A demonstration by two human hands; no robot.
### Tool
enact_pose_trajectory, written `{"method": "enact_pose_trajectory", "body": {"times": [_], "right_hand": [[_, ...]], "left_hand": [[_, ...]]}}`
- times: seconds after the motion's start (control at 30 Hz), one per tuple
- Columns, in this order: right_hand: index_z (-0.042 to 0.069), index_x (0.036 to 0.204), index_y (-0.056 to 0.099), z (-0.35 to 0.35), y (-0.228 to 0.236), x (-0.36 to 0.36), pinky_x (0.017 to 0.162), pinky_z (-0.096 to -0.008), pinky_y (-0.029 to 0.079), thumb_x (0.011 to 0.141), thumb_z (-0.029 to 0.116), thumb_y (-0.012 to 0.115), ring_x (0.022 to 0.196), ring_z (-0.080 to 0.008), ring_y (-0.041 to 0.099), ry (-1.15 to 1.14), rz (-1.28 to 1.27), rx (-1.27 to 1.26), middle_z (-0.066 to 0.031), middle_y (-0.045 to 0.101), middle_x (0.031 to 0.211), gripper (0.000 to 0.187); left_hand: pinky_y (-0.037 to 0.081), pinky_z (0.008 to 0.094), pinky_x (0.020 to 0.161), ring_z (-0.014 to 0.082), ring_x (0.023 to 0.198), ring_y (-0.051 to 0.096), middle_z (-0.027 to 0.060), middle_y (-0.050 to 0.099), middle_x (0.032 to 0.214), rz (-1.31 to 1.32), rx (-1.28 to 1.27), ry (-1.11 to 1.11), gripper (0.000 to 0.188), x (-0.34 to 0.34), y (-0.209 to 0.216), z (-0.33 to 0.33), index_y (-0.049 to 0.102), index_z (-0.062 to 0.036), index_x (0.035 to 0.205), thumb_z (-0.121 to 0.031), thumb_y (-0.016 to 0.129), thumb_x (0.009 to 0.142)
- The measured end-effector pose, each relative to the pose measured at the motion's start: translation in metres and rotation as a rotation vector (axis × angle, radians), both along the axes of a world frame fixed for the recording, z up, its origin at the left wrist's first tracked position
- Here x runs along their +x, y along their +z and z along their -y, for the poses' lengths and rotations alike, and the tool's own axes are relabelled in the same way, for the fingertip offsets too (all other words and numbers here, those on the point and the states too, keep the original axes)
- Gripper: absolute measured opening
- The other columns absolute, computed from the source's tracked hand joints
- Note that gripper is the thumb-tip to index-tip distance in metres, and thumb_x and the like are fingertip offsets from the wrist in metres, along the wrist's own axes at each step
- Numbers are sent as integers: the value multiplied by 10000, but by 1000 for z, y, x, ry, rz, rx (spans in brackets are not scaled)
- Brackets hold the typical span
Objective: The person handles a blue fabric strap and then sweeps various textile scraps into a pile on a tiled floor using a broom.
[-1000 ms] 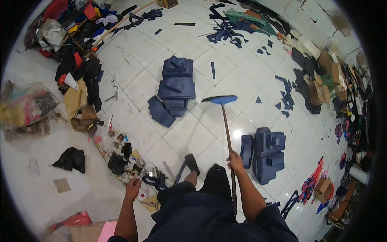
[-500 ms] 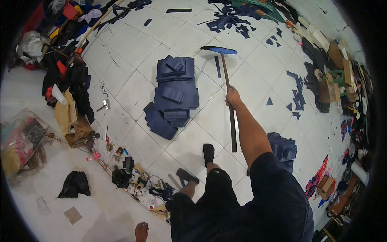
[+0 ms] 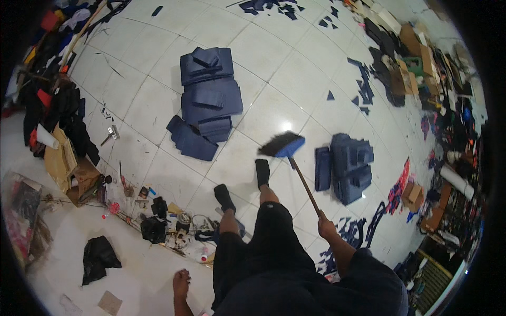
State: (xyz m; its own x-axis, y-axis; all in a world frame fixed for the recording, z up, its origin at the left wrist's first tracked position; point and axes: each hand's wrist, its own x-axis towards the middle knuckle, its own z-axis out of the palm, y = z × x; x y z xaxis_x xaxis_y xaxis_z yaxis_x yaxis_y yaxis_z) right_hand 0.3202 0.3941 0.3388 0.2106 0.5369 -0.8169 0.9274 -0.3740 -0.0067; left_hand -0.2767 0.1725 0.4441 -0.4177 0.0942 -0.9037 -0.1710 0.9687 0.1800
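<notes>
My right hand (image 3: 327, 226) is closed round the brown handle of a broom (image 3: 304, 183), near its upper end. The blue broom head with black bristles rests on the tiled floor, just ahead of my right foot. A short dark strip (image 3: 292, 164) lies against the handle, beside the head. At lower left, my left hand (image 3: 181, 280) hangs with its fingers loosely curled and nothing visible in them. Stacks of folded navy fabric pieces (image 3: 212, 97) lie ahead of my feet. Another navy fabric stack (image 3: 351, 166) sits right of the broom.
Navy scraps (image 3: 363, 84) lie at the right, more scraps (image 3: 345, 237) beside my right arm. Boxes and piled goods (image 3: 416, 68) line the right side. On the left are a cardboard box (image 3: 60, 158), a metal tool (image 3: 110, 135), small clutter (image 3: 179, 226) and a black bag (image 3: 99, 258).
My right hand has pulled the broom back toward me, its head coming from far ahead to near my right foot. The view has shifted, and the right-hand fabric stack is no longer behind my arm.
</notes>
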Motion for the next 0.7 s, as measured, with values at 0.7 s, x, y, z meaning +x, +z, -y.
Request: {"method": "enact_pose_trajectory", "body": {"times": [0.7], "right_hand": [[397, 1439, 132, 289, 19, -53, 771, -468, 509, 935, 204, 370, 860, -356, 640, -179, 144, -259, -231, 616, 966, 590]], "left_hand": [[416, 244, 590, 100, 691, 525, -1, 542, 829, -101, 160, -489, 223, -145, 29, -145, 538, -83, 1043, -233, 553, 879]]}}
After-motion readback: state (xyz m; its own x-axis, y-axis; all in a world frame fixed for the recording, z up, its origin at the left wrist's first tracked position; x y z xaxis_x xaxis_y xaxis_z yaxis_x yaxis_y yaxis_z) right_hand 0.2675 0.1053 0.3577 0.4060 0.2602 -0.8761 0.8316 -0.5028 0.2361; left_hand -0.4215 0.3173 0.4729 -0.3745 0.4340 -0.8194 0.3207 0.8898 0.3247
